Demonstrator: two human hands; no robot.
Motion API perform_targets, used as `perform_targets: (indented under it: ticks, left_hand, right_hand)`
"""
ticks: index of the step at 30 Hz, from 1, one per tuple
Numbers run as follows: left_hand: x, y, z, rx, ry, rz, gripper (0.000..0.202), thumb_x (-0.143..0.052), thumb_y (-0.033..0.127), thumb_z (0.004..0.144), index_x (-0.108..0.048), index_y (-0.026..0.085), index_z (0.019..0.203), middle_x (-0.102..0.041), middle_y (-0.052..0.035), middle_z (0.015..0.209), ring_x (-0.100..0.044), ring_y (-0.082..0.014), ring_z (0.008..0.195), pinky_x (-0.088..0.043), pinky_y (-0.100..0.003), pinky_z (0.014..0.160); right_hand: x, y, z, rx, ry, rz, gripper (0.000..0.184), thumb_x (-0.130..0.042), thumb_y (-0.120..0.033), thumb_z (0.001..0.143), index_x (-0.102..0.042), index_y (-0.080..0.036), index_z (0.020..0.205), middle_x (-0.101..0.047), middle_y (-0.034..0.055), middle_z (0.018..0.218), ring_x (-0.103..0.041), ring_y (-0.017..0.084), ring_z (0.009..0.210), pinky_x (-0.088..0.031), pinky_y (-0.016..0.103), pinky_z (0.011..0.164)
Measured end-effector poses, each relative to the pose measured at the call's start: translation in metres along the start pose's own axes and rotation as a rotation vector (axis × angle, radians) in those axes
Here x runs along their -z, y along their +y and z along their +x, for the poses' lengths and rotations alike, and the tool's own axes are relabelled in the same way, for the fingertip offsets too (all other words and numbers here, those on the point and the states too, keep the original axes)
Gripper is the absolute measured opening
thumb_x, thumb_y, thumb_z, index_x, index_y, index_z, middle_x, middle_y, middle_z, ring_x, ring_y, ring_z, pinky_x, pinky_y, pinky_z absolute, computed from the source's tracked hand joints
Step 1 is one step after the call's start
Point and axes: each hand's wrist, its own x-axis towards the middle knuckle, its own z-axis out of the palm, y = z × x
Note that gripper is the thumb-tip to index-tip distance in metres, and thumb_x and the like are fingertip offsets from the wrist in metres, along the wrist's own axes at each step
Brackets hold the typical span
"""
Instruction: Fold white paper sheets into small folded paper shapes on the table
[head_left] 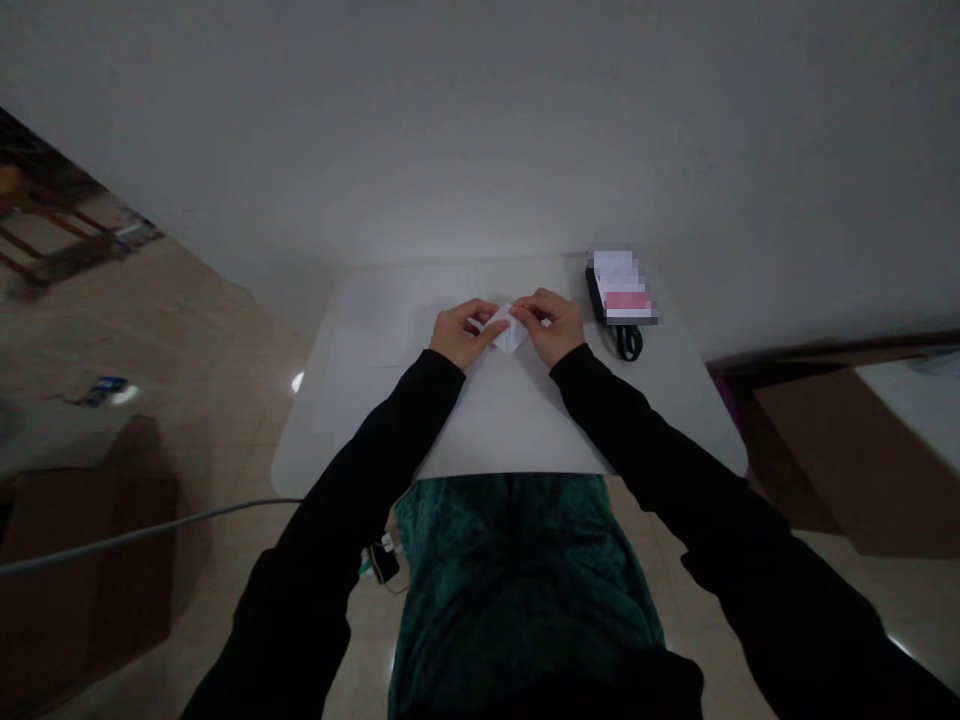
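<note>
Two bare hands meet just above the white surface (517, 425). The left hand (463, 335) and the right hand (551, 325) are together, their fingertips pinching a small folded white paper (510, 332) held between them. Black sleeves (375, 450) run back from both wrists. Just past the right hand lies a black object with a looped strap (628, 343), its top covered by a blurred white-and-pink patch. Past the left hand, a pale sheet of paper (397, 310) lies flat on the surface. Nearer the body and below the hands is a green velvety garment (517, 570). Farther left, a grey cable (150, 530) crosses above a cardboard box (97, 570) on the tiled floor (225, 400).
</note>
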Motion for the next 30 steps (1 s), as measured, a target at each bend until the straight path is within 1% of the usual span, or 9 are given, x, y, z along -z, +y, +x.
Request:
perform_targets:
  ticks: [3, 6, 9, 12, 14, 19, 23, 26, 30]
  left_hand:
    - [0.002, -0.001, 0.001, 0.013, -0.026, 0.002, 0.031, -0.075, 0.046, 0.071, -0.07, 0.017, 0.079, -0.068, -0.0019, 0.072, -0.056, -0.0108, 0.061, -0.045, -0.023, 0.054]
    - [0.004, 0.0, 0.001, 0.004, -0.002, 0.035, 0.027, -0.075, 0.043, 0.072, -0.068, 0.016, 0.073, -0.067, -0.0011, 0.067, -0.055, -0.0105, 0.057, -0.046, -0.024, 0.055]
    - [0.004, 0.001, 0.0, -0.063, 0.003, 0.13, 0.022, -0.071, 0.039, 0.075, -0.068, 0.017, 0.077, -0.068, -0.0008, 0.071, -0.057, -0.0119, 0.062, -0.048, -0.026, 0.061]
    - [0.004, 0.0, -0.001, -0.164, -0.018, 0.246, 0.017, -0.071, 0.033, 0.074, -0.068, 0.019, 0.082, -0.069, -0.0004, 0.077, -0.06, -0.0137, 0.07, -0.05, -0.029, 0.072]
    - [0.003, -0.002, -0.001, -0.19, -0.03, 0.293, 0.017, -0.072, 0.032, 0.074, -0.067, 0.019, 0.083, -0.069, -0.0002, 0.079, -0.061, -0.0143, 0.073, -0.049, -0.029, 0.076]
    - [0.003, -0.004, -0.002, -0.182, -0.033, 0.358, 0.016, -0.069, 0.035, 0.078, -0.066, 0.02, 0.084, -0.07, -0.0002, 0.08, -0.061, -0.0152, 0.074, -0.048, -0.029, 0.076]
    - [0.002, -0.007, -0.002, -0.242, -0.01, 0.377, 0.016, -0.065, 0.035, 0.083, -0.066, 0.02, 0.087, -0.071, -0.0016, 0.084, -0.062, -0.0161, 0.077, -0.047, -0.03, 0.077]
    - [0.001, -0.008, -0.002, -0.265, -0.009, 0.382, 0.013, -0.061, 0.031, 0.085, -0.067, 0.019, 0.086, -0.07, -0.0031, 0.083, -0.062, -0.0171, 0.078, -0.047, -0.031, 0.077]
    - [0.001, -0.009, -0.002, -0.245, -0.051, 0.385, 0.012, -0.061, 0.029, 0.084, -0.068, 0.019, 0.085, -0.07, -0.0043, 0.081, -0.062, -0.0179, 0.077, -0.048, -0.031, 0.075]
  right_hand:
    - [-0.001, 0.0, 0.0, 0.02, 0.015, 0.016, 0.012, -0.067, -0.024, 0.081, -0.071, -0.021, 0.07, -0.057, -0.0012, 0.063, -0.049, 0.012, 0.056, -0.041, 0.03, 0.056]
    - [-0.003, -0.002, -0.001, 0.001, -0.01, 0.025, 0.012, -0.067, -0.028, 0.081, -0.071, -0.022, 0.072, -0.06, -0.0006, 0.066, -0.053, 0.013, 0.06, -0.044, 0.03, 0.058]
    - [-0.003, -0.003, -0.002, -0.035, -0.023, 0.018, 0.009, -0.07, -0.029, 0.079, -0.07, -0.023, 0.072, -0.062, -0.0006, 0.069, -0.054, 0.013, 0.063, -0.045, 0.03, 0.059]
    - [-0.004, -0.002, -0.003, -0.033, -0.013, 0.01, 0.01, -0.071, -0.028, 0.078, -0.069, -0.023, 0.069, -0.059, -0.0013, 0.066, -0.051, 0.012, 0.059, -0.045, 0.03, 0.057]
    - [-0.004, -0.001, -0.003, -0.034, -0.012, -0.002, 0.011, -0.071, -0.028, 0.078, -0.069, -0.023, 0.068, -0.058, -0.0015, 0.064, -0.049, 0.012, 0.057, -0.045, 0.03, 0.057]
    - [-0.004, -0.002, -0.003, -0.062, -0.037, -0.024, 0.01, -0.069, -0.031, 0.078, -0.068, -0.023, 0.072, -0.061, -0.0005, 0.07, -0.054, 0.012, 0.062, -0.046, 0.028, 0.057]
    - [-0.003, -0.008, -0.003, 0.013, -0.06, -0.042, 0.008, -0.064, -0.028, 0.081, -0.07, -0.024, 0.084, -0.063, 0.001, 0.077, -0.057, 0.014, 0.07, -0.047, 0.028, 0.059]
    - [-0.003, -0.011, -0.004, 0.078, -0.077, -0.068, 0.005, -0.062, -0.023, 0.078, -0.067, -0.022, 0.08, -0.062, 0.0021, 0.078, -0.056, 0.014, 0.069, -0.046, 0.028, 0.058]
    - [-0.003, -0.008, -0.004, 0.078, -0.129, -0.09, 0.006, -0.06, -0.017, 0.073, -0.057, -0.022, 0.072, -0.057, -0.0007, 0.074, -0.051, 0.011, 0.062, -0.045, 0.027, 0.055]
